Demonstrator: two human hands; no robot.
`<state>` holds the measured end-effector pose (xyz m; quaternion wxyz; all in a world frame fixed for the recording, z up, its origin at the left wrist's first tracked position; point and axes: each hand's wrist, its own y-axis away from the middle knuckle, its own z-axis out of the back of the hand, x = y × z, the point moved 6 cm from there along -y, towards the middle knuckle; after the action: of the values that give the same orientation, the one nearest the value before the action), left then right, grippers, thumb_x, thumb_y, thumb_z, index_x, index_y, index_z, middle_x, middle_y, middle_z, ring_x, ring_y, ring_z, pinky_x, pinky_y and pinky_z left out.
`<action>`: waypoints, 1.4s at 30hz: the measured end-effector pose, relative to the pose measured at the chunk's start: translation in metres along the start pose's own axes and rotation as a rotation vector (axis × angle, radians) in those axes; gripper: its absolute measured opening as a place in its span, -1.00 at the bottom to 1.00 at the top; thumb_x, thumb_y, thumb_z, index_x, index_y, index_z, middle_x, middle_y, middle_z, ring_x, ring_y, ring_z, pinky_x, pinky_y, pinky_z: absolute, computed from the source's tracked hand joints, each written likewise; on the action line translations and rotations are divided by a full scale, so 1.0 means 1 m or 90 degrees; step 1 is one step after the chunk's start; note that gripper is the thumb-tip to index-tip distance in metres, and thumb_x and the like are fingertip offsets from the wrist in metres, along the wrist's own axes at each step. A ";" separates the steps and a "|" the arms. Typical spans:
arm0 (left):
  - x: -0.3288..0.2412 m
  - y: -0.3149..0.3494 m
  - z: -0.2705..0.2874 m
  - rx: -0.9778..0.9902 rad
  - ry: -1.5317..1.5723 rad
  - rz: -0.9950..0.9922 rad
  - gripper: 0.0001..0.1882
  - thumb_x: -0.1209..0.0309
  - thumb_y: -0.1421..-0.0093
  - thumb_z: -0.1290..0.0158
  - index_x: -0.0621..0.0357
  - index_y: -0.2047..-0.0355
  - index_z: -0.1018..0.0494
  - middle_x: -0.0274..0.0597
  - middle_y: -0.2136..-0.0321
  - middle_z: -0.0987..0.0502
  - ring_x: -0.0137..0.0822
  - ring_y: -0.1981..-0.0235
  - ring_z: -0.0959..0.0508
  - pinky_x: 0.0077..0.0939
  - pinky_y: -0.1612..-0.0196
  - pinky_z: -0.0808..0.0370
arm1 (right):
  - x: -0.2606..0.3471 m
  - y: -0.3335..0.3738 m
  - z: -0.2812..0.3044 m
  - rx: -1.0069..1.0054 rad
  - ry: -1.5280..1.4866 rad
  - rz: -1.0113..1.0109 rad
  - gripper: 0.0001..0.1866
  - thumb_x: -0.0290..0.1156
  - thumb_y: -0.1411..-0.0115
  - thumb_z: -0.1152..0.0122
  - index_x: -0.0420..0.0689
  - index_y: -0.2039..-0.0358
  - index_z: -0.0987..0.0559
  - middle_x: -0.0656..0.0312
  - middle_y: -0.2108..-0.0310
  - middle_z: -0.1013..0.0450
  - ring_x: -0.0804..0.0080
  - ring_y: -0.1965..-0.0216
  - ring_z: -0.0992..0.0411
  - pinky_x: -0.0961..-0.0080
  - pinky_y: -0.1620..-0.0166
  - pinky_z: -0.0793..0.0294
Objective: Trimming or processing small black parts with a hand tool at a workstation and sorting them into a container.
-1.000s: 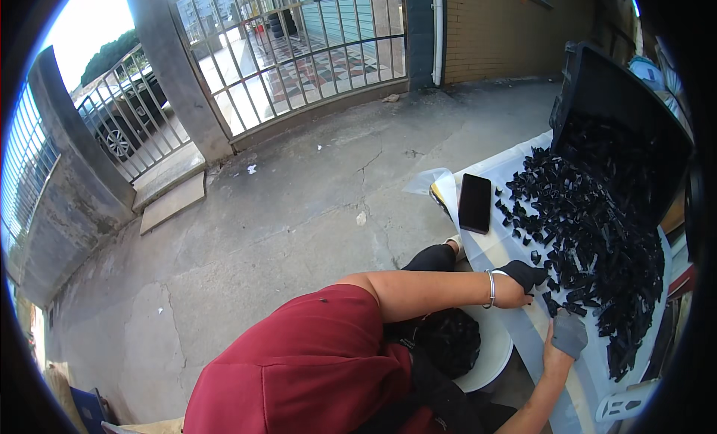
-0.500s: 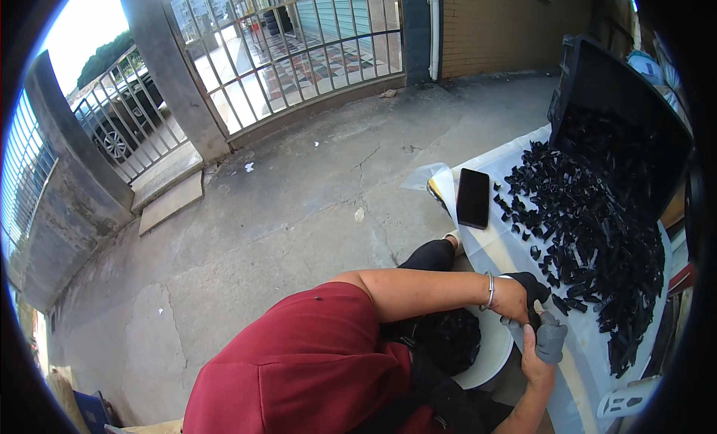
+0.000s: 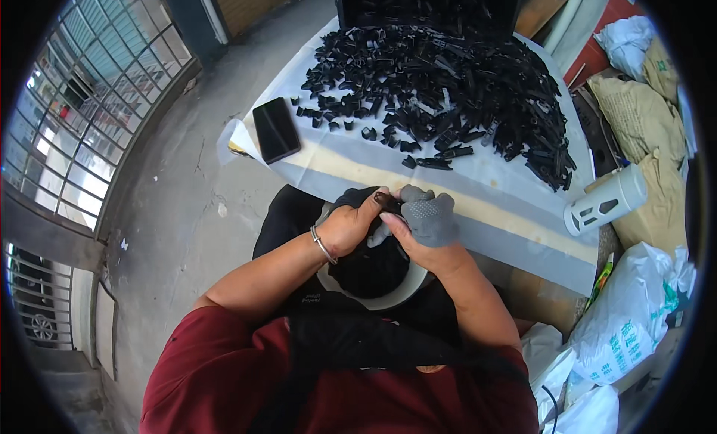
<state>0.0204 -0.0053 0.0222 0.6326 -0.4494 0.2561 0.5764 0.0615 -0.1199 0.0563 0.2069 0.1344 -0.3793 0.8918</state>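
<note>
Above a pale bucket (image 3: 414,287) between my knees, my two hands meet with fingers closed. My left hand (image 3: 352,221) has dark covering on its fingers, a bare thumb and a silver bangle at the wrist. A dotted grey glove covers the fingers of my right hand (image 3: 426,219), whose thumb is also bare. Pinched between both thumbs is a small dark piece (image 3: 387,202), its exact shape mostly hidden by the fingers. Dark contents (image 3: 370,273) fill the bucket. Ahead on the covered table, many black plastic pieces (image 3: 441,83) lie heaped.
A black phone (image 3: 276,130) lies at the table's left corner. Behind the heap stands a black crate (image 3: 426,7). To the right are a white slotted cylinder (image 3: 606,200), brown sacks (image 3: 642,128) and white plastic bags (image 3: 624,314). Translucent sheeting (image 3: 508,210) covers the table.
My view has swung right, toward the table, so the heap and bucket now sit near the middle. Both hands remain together over the bucket's far edge.
</note>
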 end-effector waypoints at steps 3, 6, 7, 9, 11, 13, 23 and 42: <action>0.011 0.002 -0.001 -0.005 0.089 0.289 -0.56 0.11 -0.28 0.26 0.23 0.36 -0.43 -0.23 0.61 -0.44 -0.38 0.54 -0.42 -0.49 0.41 -0.37 | -0.012 0.007 0.013 -0.011 -0.024 0.002 -0.81 -0.30 -0.04 -0.17 -0.17 0.45 -0.48 0.19 0.55 -0.41 0.17 0.53 -0.35 0.32 0.44 -0.28; 0.021 -0.003 -0.001 0.033 0.117 0.296 -0.57 0.12 -0.28 0.25 0.23 0.41 -0.43 -0.28 0.64 -0.41 -0.39 0.58 -0.40 -0.49 0.44 -0.36 | -0.019 0.013 0.016 0.054 0.007 -0.006 -0.80 -0.29 -0.05 -0.18 -0.16 0.39 -0.51 0.18 0.48 -0.44 0.17 0.45 -0.37 0.36 0.38 -0.32; 0.023 -0.004 -0.003 0.056 0.128 0.254 -0.57 0.12 -0.28 0.24 0.23 0.44 -0.42 -0.30 0.65 -0.40 -0.39 0.60 -0.39 -0.47 0.46 -0.36 | -0.020 0.015 0.012 0.117 0.029 -0.015 -0.78 -0.29 -0.06 -0.18 -0.15 0.34 -0.53 0.17 0.42 -0.46 0.18 0.39 -0.38 0.39 0.33 -0.35; 0.024 -0.007 -0.002 0.063 0.131 0.223 -0.58 0.14 -0.28 0.25 0.23 0.46 -0.41 -0.27 0.66 -0.41 -0.34 0.61 -0.38 -0.43 0.47 -0.36 | -0.019 0.015 0.013 0.103 0.022 -0.005 -0.79 -0.29 -0.05 -0.18 -0.14 0.35 -0.53 0.19 0.42 -0.47 0.18 0.38 -0.39 0.37 0.32 -0.35; 0.020 -0.008 -0.003 0.068 0.134 0.191 -0.58 0.15 -0.28 0.25 0.24 0.48 -0.40 -0.24 0.66 -0.41 -0.28 0.63 -0.38 -0.39 0.48 -0.36 | -0.017 0.014 0.012 0.089 0.015 0.005 -0.80 -0.28 -0.04 -0.18 -0.13 0.37 -0.54 0.20 0.42 -0.47 0.18 0.38 -0.39 0.36 0.30 -0.36; 0.011 -0.010 -0.002 0.039 0.068 0.149 -0.62 0.22 -0.28 0.25 0.25 0.48 -0.40 -0.08 0.64 -0.44 -0.07 0.63 -0.40 -0.29 0.48 -0.35 | -0.009 0.012 0.008 0.089 0.116 0.054 -0.86 -0.32 0.00 -0.16 -0.12 0.52 -0.50 0.17 0.56 -0.42 0.17 0.47 -0.39 0.29 0.39 -0.35; 0.001 -0.023 0.003 0.168 -0.313 0.032 -0.66 0.24 -0.22 0.18 0.25 0.50 -0.42 0.08 0.57 -0.46 0.07 0.49 -0.46 -0.19 0.40 -0.39 | -0.027 0.007 -0.002 0.188 0.032 -0.050 -0.79 -0.27 -0.05 -0.12 -0.13 0.36 -0.52 0.14 0.49 -0.43 0.14 0.41 -0.39 0.28 0.31 -0.36; 0.028 -0.073 -0.013 0.042 -0.366 -0.028 -0.68 0.32 0.03 -0.05 0.21 0.26 -0.41 0.03 0.35 -0.48 -0.03 0.33 -0.50 -0.29 0.25 -0.44 | -0.072 0.008 0.023 -0.005 0.102 -0.131 -0.77 -0.31 -0.08 -0.10 -0.15 0.28 -0.46 0.08 0.41 -0.45 0.08 0.41 -0.38 0.26 0.32 -0.33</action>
<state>0.0983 0.0023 0.0124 0.7057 -0.2522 0.0751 0.6578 0.1227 -0.1609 0.0387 0.3278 0.1001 -0.3494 0.8720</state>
